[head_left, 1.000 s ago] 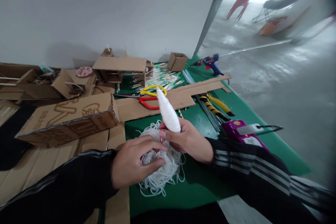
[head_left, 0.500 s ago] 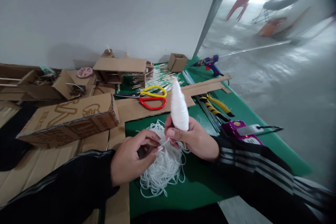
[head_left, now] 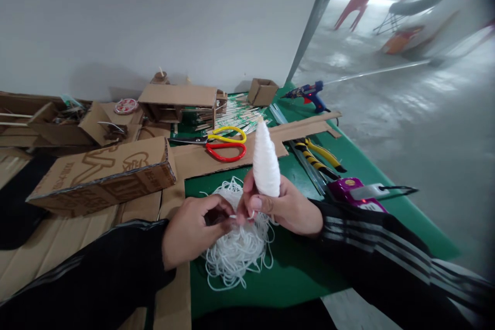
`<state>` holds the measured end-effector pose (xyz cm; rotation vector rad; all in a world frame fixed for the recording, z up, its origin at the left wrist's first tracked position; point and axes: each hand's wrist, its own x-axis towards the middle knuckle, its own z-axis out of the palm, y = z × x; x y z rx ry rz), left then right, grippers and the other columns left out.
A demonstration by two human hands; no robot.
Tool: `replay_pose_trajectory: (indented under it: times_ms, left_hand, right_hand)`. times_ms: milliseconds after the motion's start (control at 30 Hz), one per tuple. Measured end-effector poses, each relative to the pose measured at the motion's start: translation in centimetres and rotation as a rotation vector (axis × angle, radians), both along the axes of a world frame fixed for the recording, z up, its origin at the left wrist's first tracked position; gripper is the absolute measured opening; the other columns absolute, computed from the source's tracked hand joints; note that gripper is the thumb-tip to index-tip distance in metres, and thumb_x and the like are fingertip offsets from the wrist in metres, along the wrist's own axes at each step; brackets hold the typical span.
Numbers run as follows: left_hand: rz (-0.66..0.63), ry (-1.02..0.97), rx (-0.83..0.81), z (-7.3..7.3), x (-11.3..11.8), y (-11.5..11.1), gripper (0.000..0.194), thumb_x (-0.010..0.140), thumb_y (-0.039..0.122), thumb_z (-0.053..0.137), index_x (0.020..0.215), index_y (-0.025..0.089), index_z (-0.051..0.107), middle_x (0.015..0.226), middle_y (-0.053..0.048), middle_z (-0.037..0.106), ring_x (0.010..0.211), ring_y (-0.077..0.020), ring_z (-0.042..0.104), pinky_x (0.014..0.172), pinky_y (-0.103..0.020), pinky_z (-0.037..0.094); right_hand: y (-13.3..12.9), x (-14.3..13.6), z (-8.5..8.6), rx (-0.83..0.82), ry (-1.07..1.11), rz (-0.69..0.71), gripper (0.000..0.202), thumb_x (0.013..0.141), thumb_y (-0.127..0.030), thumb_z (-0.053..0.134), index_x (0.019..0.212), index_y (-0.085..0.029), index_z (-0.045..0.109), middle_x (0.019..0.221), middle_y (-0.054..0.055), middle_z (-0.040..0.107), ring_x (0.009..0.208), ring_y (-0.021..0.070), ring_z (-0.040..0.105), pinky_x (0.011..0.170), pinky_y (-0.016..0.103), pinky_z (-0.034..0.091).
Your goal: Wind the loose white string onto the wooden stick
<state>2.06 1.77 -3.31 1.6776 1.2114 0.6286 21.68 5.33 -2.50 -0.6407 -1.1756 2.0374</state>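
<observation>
A white cone wrapped in cord (head_left: 266, 162) stands nearly upright in my right hand (head_left: 292, 207), its pale tip pointing up. The fingers of that hand are closed round its wide lower end. My left hand (head_left: 195, 228) pinches a length of white cord (head_left: 233, 216) between thumb and fingers, just left of the cone's base. This cord runs across to the right hand's fingertips. Under both hands lies a loose tangled heap of white cord (head_left: 240, 260) on the green tabletop (head_left: 297, 283). The cone's underside is hidden by my right fingers.
Scissors (head_left: 226, 144) with yellow and red handles rest on a cardboard strip (head_left: 197, 161). A long cardboard box (head_left: 104, 178) lies at left. Pliers (head_left: 319, 157), a purple device (head_left: 353, 193) and a blue glue gun (head_left: 309, 95) are at right. Thin sticks (head_left: 240, 116) lie behind.
The cone has come slightly down and to the right. My right fingers have shifted toward the left hand, and the cord between the hands now runs flatter.
</observation>
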Motion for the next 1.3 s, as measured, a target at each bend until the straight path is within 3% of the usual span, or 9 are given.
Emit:
replay_pose_trajectory:
  times_ms: [200, 367, 567, 767, 1033, 1167, 1300]
  left_hand:
    - [-0.033, -0.321, -0.297, 0.0, -0.5, 0.8, 0.017, 0.074, 0.028, 0.073, 0.078, 0.014, 0.064, 0.076, -0.004, 0.072, 0.065, -0.0138, 0.063, 0.061, -0.025, 0.050]
    - [-0.017, -0.428, -0.296, 0.3, -1.0, 1.4, 0.025, 0.079, 0.038, 0.068, 0.079, 0.015, 0.060, 0.084, -0.006, 0.067, 0.072, -0.0136, 0.059, 0.066, -0.026, 0.048]
    - [0.026, -0.382, -0.293, -0.1, -0.8, 1.0, 0.025, 0.088, 0.041, 0.056, 0.086, 0.017, 0.051, 0.070, 0.002, 0.055, 0.062, -0.0097, 0.050, 0.059, -0.022, 0.040]
    - [0.030, -0.308, -0.258, 0.2, -0.4, 0.6, 0.022, 0.085, 0.035, 0.060, 0.085, 0.017, 0.048, 0.072, 0.003, 0.054, 0.064, -0.0099, 0.050, 0.059, -0.022, 0.039]
    - [-0.020, -0.214, -0.205, -0.1, -0.6, 0.4, 0.012, 0.084, 0.023, 0.058, 0.081, 0.018, 0.048, 0.073, 0.002, 0.056, 0.064, -0.0097, 0.050, 0.060, -0.021, 0.040]
    - [0.032, -0.180, -0.208, -0.1, -0.3, 0.2, 0.012, 0.084, 0.019, 0.055, 0.081, 0.020, 0.043, 0.065, 0.005, 0.054, 0.056, -0.0087, 0.047, 0.053, -0.019, 0.037]
    - [0.053, -0.186, -0.220, -0.1, -0.2, 0.0, 0.009, 0.088, 0.020, 0.050, 0.086, 0.022, 0.041, 0.066, 0.003, 0.064, 0.054, -0.0103, 0.053, 0.051, -0.020, 0.037]
  right_hand:
    - [0.1, 0.2, -0.2, -0.008, -0.012, -0.015, 0.023, 0.077, -0.025, 0.073, 0.089, -0.017, 0.055, 0.061, -0.003, 0.062, 0.049, 0.0104, 0.059, 0.050, 0.024, 0.048]
    - [0.4, 0.1, -0.3, 0.000, -0.059, -0.094, 0.024, 0.076, -0.027, 0.074, 0.087, -0.016, 0.056, 0.058, -0.005, 0.057, 0.045, 0.0068, 0.049, 0.044, 0.020, 0.041]
    - [0.3, 0.1, -0.2, 0.027, -0.010, -0.046, 0.022, 0.078, -0.026, 0.072, 0.088, -0.016, 0.055, 0.058, -0.005, 0.055, 0.045, 0.0067, 0.048, 0.044, 0.021, 0.041]
    - [0.2, 0.1, -0.2, 0.024, 0.058, -0.047, 0.020, 0.078, -0.023, 0.072, 0.088, -0.018, 0.055, 0.060, -0.005, 0.058, 0.046, 0.0067, 0.049, 0.047, 0.022, 0.045]
    - [0.3, -0.2, 0.1, -0.002, 0.110, -0.121, 0.020, 0.077, -0.020, 0.073, 0.087, -0.017, 0.056, 0.060, -0.005, 0.058, 0.047, 0.0064, 0.049, 0.051, 0.025, 0.048]
    - [0.3, -0.2, -0.2, 0.004, 0.120, -0.089, 0.020, 0.077, -0.020, 0.072, 0.087, -0.017, 0.056, 0.058, -0.005, 0.058, 0.046, 0.0062, 0.049, 0.051, 0.024, 0.049]
    - [0.2, -0.1, -0.4, -0.006, 0.117, -0.035, 0.019, 0.078, -0.020, 0.072, 0.087, -0.017, 0.056, 0.059, -0.005, 0.058, 0.045, 0.0057, 0.048, 0.048, 0.023, 0.049]
